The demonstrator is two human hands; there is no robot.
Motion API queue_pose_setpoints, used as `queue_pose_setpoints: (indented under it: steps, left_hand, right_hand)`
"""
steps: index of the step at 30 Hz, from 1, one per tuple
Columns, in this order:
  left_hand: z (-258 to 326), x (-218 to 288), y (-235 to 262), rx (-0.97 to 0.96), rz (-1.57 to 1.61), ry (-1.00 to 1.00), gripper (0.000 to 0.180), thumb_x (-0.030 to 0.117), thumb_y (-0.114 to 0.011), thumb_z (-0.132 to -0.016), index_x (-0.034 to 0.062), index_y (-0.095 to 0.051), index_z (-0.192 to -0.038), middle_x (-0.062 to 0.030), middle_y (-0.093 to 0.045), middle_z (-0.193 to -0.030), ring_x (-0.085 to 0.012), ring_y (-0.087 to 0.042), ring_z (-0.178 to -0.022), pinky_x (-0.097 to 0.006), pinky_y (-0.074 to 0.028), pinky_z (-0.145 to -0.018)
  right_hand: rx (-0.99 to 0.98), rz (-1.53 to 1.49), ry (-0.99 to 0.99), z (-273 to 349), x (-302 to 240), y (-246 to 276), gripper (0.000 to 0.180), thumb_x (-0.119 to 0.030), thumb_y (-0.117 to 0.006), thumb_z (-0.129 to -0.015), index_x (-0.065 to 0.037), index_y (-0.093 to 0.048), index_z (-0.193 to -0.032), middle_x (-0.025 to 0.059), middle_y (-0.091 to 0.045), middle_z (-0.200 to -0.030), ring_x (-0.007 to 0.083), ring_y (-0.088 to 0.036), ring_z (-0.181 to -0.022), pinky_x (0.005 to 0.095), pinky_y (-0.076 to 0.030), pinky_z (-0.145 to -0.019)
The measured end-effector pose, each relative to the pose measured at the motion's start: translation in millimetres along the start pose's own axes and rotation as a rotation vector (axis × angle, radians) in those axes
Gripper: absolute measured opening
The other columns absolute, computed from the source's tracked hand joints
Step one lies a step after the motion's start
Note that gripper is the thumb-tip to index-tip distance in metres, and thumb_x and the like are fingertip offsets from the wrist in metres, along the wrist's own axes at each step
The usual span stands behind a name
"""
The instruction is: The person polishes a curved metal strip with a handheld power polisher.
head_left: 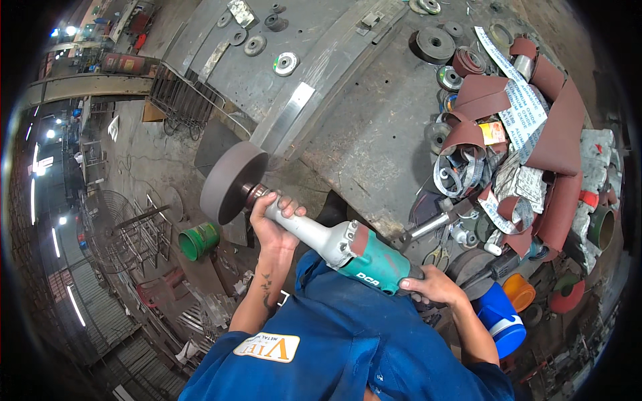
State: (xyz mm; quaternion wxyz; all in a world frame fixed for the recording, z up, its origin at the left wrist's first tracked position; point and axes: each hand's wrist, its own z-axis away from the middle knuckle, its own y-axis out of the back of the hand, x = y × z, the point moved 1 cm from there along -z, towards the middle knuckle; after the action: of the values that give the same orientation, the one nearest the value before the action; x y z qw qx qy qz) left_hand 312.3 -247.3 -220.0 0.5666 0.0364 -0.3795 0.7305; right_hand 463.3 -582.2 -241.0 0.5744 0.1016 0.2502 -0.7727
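Observation:
A teal and silver straight grinder lies slantwise in front of my body. A wide grey-brown abrasive wheel is fitted at its far left end. My left hand wraps round the silver neck just behind the wheel. My right hand grips the dark rear end of the body. Beyond the wheel, a long flat metal bar with a shiny patch runs along the grey metal table. The wheel's rim is close to the bar's near end; whether they touch I cannot tell.
Brown abrasive sheets and rolls heap on the table's right side. Scissors and another power tool lie nearer me. Several small discs, one white-centred disc among them, lie at the back. A green bucket and a fan stand left.

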Motion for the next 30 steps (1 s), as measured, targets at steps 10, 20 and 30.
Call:
queue_pose_setpoints:
  steps: [10,20,30]
  left_hand:
    - [-70.7,-49.5,-123.1,-0.184,-0.026,0.062,0.02,0.016,-0.068,-0.078,0.0115,-0.05,-0.088,-0.0014,-0.051,-0.066,-0.015,-0.051,-0.054,-0.041,-0.049,-0.062]
    - [-39.3,-22.5,-49.3,-0.148,-0.002,0.045,0.014,0.018,-0.064,-0.081,0.0109,-0.053,-0.085,-0.0001,-0.047,-0.065,-0.0139,-0.048,-0.054,-0.038,-0.046,-0.062]
    - [-16.1,-5.9,-14.4,-0.095,0.008,0.036,0.014,0.019,-0.065,-0.08,0.0118,-0.053,-0.083,0.0,-0.048,-0.065,-0.0138,-0.048,-0.056,-0.037,-0.047,-0.062]
  right_hand:
    - [0.275,-0.148,0.168,22.9,-22.6,70.1,0.073,-0.065,-0.071,-0.08,0.005,-0.062,-0.099,0.0047,-0.06,-0.061,0.0103,-0.054,-0.045,0.0239,-0.041,-0.039]
    - [0.186,-0.071,0.062,11.1,-4.7,23.3,0.068,-0.061,-0.076,-0.079,0.004,-0.063,-0.097,0.0026,-0.059,-0.06,0.0102,-0.055,-0.047,0.0252,-0.045,-0.044]
    - [0.069,-0.042,0.05,-1.0,3.1,4.2,0.061,-0.057,-0.077,-0.079,0.002,-0.067,-0.092,0.0024,-0.059,-0.061,0.0106,-0.055,-0.048,0.0246,-0.044,-0.045]
